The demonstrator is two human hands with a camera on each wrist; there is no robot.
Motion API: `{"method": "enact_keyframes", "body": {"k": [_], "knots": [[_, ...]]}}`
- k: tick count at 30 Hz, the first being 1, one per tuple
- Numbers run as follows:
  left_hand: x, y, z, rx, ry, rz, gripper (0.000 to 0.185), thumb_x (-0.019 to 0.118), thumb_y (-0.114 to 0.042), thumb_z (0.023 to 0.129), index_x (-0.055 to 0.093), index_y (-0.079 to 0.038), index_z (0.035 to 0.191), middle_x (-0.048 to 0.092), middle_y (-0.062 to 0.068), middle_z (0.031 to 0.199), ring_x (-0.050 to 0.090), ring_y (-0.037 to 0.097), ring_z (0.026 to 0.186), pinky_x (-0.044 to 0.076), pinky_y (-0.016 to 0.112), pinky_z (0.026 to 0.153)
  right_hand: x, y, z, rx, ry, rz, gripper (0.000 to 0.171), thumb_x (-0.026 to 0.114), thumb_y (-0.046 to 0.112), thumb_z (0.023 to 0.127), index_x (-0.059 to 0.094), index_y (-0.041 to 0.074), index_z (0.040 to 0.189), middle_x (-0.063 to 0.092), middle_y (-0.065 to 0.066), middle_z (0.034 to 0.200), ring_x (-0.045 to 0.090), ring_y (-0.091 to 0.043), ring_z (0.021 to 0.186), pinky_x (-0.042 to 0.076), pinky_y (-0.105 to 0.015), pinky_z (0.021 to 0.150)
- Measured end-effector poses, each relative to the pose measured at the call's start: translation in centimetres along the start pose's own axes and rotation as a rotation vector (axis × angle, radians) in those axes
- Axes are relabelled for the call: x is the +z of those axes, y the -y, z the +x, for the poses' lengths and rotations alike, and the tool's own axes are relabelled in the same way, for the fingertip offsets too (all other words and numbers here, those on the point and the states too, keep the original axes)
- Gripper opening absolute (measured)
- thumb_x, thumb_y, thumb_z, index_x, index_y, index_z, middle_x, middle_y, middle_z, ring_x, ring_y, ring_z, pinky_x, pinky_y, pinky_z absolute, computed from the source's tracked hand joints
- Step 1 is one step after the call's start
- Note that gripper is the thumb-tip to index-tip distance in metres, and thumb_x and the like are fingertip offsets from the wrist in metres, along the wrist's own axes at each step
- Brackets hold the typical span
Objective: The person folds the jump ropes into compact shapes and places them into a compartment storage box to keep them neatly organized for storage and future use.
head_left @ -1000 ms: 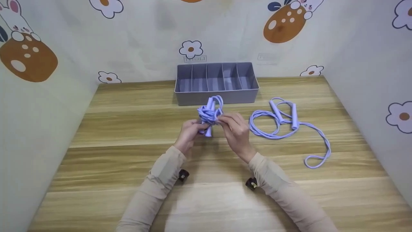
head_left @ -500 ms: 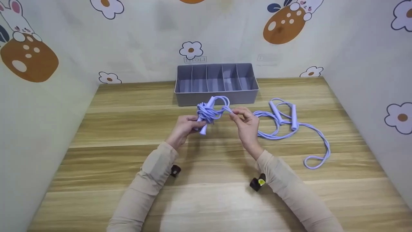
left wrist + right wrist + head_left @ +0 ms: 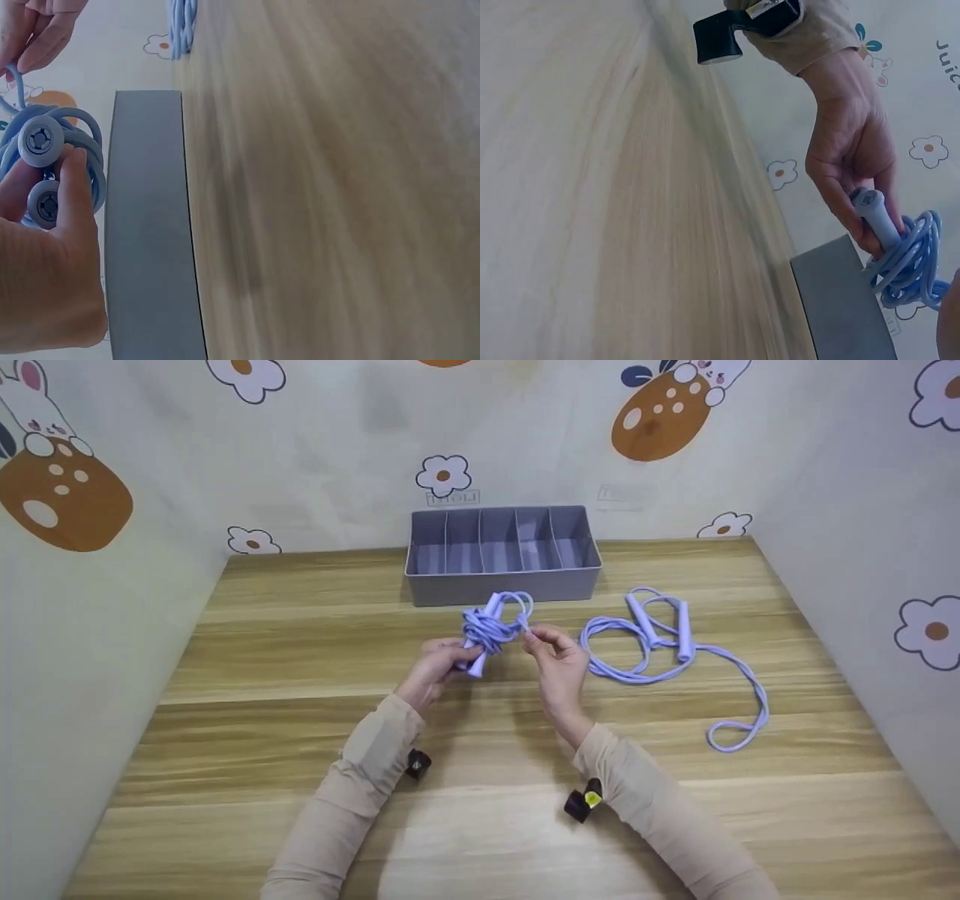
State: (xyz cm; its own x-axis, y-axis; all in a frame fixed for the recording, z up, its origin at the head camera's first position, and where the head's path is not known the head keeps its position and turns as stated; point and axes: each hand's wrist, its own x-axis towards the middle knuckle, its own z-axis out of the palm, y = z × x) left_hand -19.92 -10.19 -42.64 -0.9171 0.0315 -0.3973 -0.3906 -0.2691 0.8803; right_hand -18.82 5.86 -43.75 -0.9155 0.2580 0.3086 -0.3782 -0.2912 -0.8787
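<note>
Head view: second skipping rope (image 3: 660, 649) beside grey divider box (image 3: 502, 556).

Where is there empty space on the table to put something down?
The wooden table is bare left of the left hand and in front, around both sleeves. It is crowded right of the right hand, where the loose purple skipping rope sprawls, and before the grey divided box.

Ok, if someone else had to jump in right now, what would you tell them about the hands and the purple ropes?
Left hand: grips the bundled jump rope by its two handles, above the wooden table.
Right hand: fingers pinch a loop of that bundle's cord.
Second jump rope: lies loose on the table to the right, untouched.
Grey divider box: behind the hands, compartments look empty.
Done: first rope mostly wrapped.
Left: probably securing it, then the loose rope.
</note>
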Motion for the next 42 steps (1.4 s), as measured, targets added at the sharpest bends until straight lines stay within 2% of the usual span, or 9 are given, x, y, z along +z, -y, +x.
{"method": "enact_keyframes", "body": {"k": [2,5,8,11,20,26,33,37,42], "knots": [[0.2,0.0,0.0,0.036,-0.025,0.063,0.018,0.063,0.007,0.077,0.064,0.009,0.095,0.063,-0.001,0.064,0.058,0.008,0.056,0.051,0.021,0.057,-0.1,-0.3,0.3,-0.08,0.047,-0.105,0.006,0.066,-0.007,0.076,0.065,-0.009,0.081,0.062,-0.011,0.082,0.06,-0.011,0.074,0.052,-0.022,0.066],[0.6,-0.2,-0.1,0.086,-0.054,0.141,0.03,0.068,0.005,0.074,0.062,0.011,0.103,0.064,0.0,0.068,0.058,0.007,0.058,0.051,0.022,0.061,-0.4,-0.9,1.1,-0.261,0.138,-0.301,0.01,0.069,-0.001,0.076,0.066,-0.008,0.083,0.062,-0.013,0.084,0.059,-0.014,0.079,0.051,-0.021,0.067],[1.0,-0.4,0.0,0.1,-0.056,0.154,0.032,0.07,0.005,0.072,0.062,0.011,0.103,0.066,0.003,0.073,0.06,0.009,0.061,0.052,0.025,0.066,-0.6,-1.1,1.9,-0.41,0.203,-0.435,0.01,0.069,0.003,0.077,0.068,-0.004,0.084,0.063,-0.011,0.085,0.058,-0.018,0.08,0.051,-0.021,0.068],[1.2,-0.4,0.2,0.093,-0.037,0.142,0.032,0.07,0.007,0.072,0.062,0.011,0.102,0.067,0.005,0.075,0.061,0.01,0.062,0.053,0.027,0.069,-0.7,-1.1,2.6,-0.484,0.23,-0.503,0.01,0.067,0.005,0.079,0.068,-0.001,0.087,0.063,-0.009,0.087,0.056,-0.019,0.081,0.05,-0.021,0.068],[1.3,0.3,0.7,0.124,0.011,0.209,0.03,0.07,0.004,0.072,0.063,0.01,0.1,0.065,-0.001,0.071,0.058,0.008,0.06,0.05,0.02,0.059,-0.5,-0.8,3.2,-0.646,0.289,-0.73,0.017,0.065,0.005,0.082,0.067,0.0,0.098,0.06,-0.008,0.097,0.051,-0.023,0.094,0.042,-0.031,0.081],[1.2,0.7,1.1,0.146,0.017,0.212,0.024,0.07,0.004,0.072,0.066,0.009,0.095,0.063,-0.003,0.068,0.055,0.006,0.059,0.047,0.018,0.056,-0.6,-0.9,3.6,-0.706,0.31,-0.788,0.022,0.063,0.005,0.081,0.065,0.0,0.102,0.06,-0.011,0.105,0.051,-0.028,0.101,0.04,-0.035,0.09],[1.2,0.7,1.5,0.14,0.027,0.189,0.028,0.069,0.003,0.073,0.064,0.01,0.1,0.063,-0.004,0.068,0.055,0.005,0.059,0.045,0.021,0.061,-0.7,-0.7,4.3,-0.721,0.317,-0.85,0.024,0.062,0.006,0.081,0.065,0.001,0.104,0.061,-0.011,0.109,0.05,-0.028,0.098,0.041,-0.037,0.085],[1.3,0.8,1.8,0.131,0.03,0.157,0.027,0.069,0.004,0.073,0.064,0.01,0.099,0.064,-0.002,0.069,0.055,0.005,0.06,0.045,0.024,0.064,-0.8,-0.9,4.5,-0.72,0.317,-0.853,0.024,0.062,0.007,0.081,0.065,0.002,0.105,0.06,-0.012,0.113,0.049,-0.028,0.1,0.041,-0.037,0.086],[1.7,0.7,2.0,0.097,0.027,0.112,0.023,0.069,0.004,0.074,0.065,0.008,0.096,0.066,0.001,0.072,0.057,0.007,0.061,0.048,0.021,0.062,-0.8,-1.1,4.8,-0.7,0.309,-0.842,0.023,0.06,0.008,0.083,0.065,0.002,0.104,0.058,-0.012,0.116,0.047,-0.029,0.104,0.038,-0.039,0.09]]}}
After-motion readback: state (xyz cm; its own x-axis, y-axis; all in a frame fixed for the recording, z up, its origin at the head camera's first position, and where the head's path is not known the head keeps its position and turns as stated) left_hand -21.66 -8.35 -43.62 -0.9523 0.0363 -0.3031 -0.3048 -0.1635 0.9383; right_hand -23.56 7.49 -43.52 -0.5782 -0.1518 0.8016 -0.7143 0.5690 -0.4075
